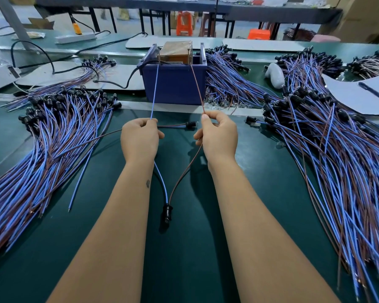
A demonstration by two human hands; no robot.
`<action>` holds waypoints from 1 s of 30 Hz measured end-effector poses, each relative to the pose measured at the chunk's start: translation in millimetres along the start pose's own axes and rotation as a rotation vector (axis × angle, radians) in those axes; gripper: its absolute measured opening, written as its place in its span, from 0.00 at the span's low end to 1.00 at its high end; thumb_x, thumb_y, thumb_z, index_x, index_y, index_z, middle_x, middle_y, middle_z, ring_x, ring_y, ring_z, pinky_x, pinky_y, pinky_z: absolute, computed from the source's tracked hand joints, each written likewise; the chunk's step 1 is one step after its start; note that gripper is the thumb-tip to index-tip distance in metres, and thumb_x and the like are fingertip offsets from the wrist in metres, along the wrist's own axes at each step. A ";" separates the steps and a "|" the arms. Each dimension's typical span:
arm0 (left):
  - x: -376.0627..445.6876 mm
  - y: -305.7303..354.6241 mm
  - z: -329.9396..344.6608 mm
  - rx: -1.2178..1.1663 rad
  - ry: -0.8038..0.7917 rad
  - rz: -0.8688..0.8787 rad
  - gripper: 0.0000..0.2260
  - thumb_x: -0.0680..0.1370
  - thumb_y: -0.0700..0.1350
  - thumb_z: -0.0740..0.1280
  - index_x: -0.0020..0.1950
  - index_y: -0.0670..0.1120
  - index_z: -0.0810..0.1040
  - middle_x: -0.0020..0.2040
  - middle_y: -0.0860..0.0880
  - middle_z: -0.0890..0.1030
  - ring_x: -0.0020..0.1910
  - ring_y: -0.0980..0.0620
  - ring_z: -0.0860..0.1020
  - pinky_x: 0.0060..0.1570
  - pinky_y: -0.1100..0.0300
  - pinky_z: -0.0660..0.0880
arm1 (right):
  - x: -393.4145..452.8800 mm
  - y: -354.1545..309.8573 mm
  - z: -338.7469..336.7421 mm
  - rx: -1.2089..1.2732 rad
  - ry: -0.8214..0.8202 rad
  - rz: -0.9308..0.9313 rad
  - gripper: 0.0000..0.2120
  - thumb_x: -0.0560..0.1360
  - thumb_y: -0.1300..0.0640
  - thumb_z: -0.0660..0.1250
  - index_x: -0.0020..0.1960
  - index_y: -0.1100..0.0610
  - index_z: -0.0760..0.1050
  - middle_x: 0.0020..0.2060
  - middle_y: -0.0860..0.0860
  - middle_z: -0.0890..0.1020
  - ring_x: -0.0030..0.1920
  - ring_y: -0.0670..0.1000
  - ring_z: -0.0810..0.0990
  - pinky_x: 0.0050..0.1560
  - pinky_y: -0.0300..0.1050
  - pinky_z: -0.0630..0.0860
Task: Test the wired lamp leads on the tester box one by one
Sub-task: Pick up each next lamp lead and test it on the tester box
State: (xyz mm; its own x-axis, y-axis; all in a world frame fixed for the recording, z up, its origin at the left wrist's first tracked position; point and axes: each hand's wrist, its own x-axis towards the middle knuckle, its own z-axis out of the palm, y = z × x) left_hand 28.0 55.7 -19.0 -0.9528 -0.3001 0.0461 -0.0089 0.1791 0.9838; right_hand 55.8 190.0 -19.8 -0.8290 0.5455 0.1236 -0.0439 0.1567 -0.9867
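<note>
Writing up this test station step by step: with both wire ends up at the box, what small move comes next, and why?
Probably hold both ends on the tester box and glance at the lamp socket. The left hand pinches the blue wire, the right hand the brown wire; no glow shows.

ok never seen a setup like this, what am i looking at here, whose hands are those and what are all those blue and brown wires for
There is one picture, taken by a camera worn on a person's head, looking down at their own bare arms. There is no machine.

The left hand pinches a blue wire, and the right hand pinches a brown wire. Both wires run up to the top of the blue tester box, and behind the hands they join at one black lamp socket lying on the green table. That is one lamp lead being tested.

Big piles of the same leads lie to the left and to the right. One loose lead lies between the hands. A pen on white paper sits at the far right.
</note>
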 end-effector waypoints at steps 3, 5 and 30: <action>-0.4 0.3 -0.5 -0.004 -0.011 0.000 0.09 0.77 0.43 0.61 0.41 0.52 0.80 0.24 0.57 0.78 0.18 0.59 0.63 0.19 0.70 0.61 | 0.8 0.9 0.7 -0.011 0.000 -0.008 0.06 0.79 0.55 0.62 0.51 0.50 0.78 0.25 0.49 0.79 0.25 0.44 0.76 0.30 0.39 0.74; -0.9 0.1 -0.4 -0.008 -0.013 -0.002 0.09 0.77 0.43 0.61 0.42 0.52 0.80 0.24 0.57 0.78 0.18 0.59 0.63 0.19 0.71 0.61 | 0.9 1.5 1.1 -0.020 -0.004 -0.013 0.06 0.79 0.55 0.62 0.50 0.50 0.78 0.25 0.49 0.79 0.25 0.44 0.76 0.31 0.40 0.74; -1.7 0.7 -0.1 -0.011 -0.020 -0.005 0.09 0.78 0.43 0.62 0.43 0.53 0.80 0.23 0.56 0.77 0.18 0.59 0.63 0.19 0.69 0.62 | 0.2 0.8 0.0 0.027 0.028 -0.020 0.06 0.79 0.55 0.61 0.50 0.47 0.77 0.25 0.47 0.80 0.25 0.44 0.76 0.30 0.40 0.75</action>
State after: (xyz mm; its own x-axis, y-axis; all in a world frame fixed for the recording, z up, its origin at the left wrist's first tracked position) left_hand 29.6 56.2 -18.4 -0.9587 -0.2821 0.0374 -0.0106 0.1669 0.9859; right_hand 55.6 190.2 -20.6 -0.8116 0.5657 0.1460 -0.0757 0.1460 -0.9864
